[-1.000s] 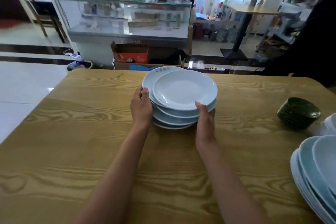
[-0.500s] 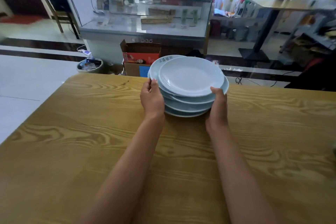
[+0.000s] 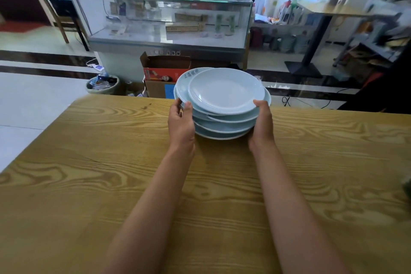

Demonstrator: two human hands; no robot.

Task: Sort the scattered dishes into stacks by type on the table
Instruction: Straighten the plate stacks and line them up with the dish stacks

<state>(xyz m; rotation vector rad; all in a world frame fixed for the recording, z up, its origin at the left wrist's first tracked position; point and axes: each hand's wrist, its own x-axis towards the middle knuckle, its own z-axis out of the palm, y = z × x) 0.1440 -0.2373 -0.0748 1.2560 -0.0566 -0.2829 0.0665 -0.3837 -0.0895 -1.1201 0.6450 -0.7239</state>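
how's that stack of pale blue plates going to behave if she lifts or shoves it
The stack of plates looks glazed ceramic, so probably rigid, heavy for its size and breakable. The rims do not line up and the top plate sits off-centre, so a sudden shove could slide plates apart. The left hand and right hand hold opposite sides, which should steady it.

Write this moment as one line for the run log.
left hand: grips plate stack | right hand: grips stack | place: far table edge
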